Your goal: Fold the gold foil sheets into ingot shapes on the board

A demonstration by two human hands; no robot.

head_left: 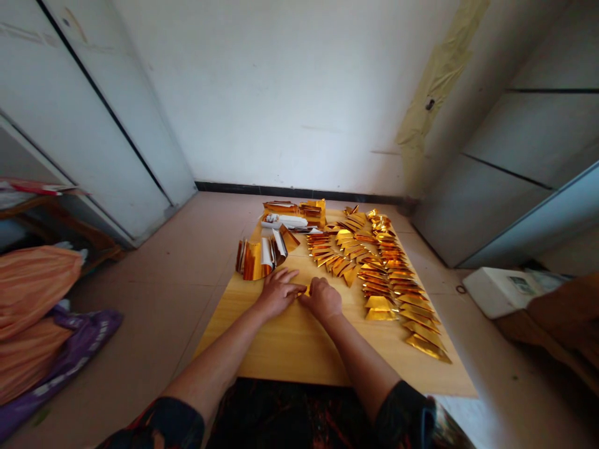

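Note:
Between my hands, at the middle of the wooden table, is a small piece of gold foil paper [307,290], mostly covered by fingers. My left hand [277,295] has its index finger and thumb on the paper's left side, while its other fingers stretch forward over the tabletop. My right hand [324,299] is curled closed with the thumb pressed against the paper's right side. Just beyond my left hand stands a curved stack of gold and white foil sheets [262,257]. To the right lie rows of folded gold paper pieces [380,307], overlapping one another.
The wooden table [276,355] reaches close to the wall. At its far left are more foil sheets [316,212] and a white packet [285,221]. Orange and purple bags [60,349] lie on the left floor; a white box [496,292] stands at right.

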